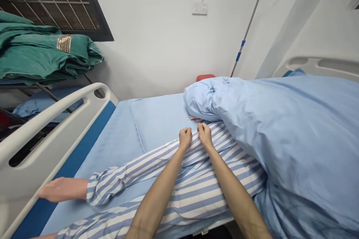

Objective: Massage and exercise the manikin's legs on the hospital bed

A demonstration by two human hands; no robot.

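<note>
Over a hospital bed (120,138), the left hand (185,138) and right hand (204,135) sit just apart, each closed on a fold of the striped patient gown (202,186) worn by a lying person. That person's sleeved hand (63,189) reaches toward the white bed rail (36,134), and a pale blue quilt (297,138) bunches against the gown just beyond the right hand.

Red object (205,77) mostly behind blue blanket (291,138), fingertips (195,118) half under its fold, IV pole (248,30) base hidden, green cloth (36,50) cut off left
</note>
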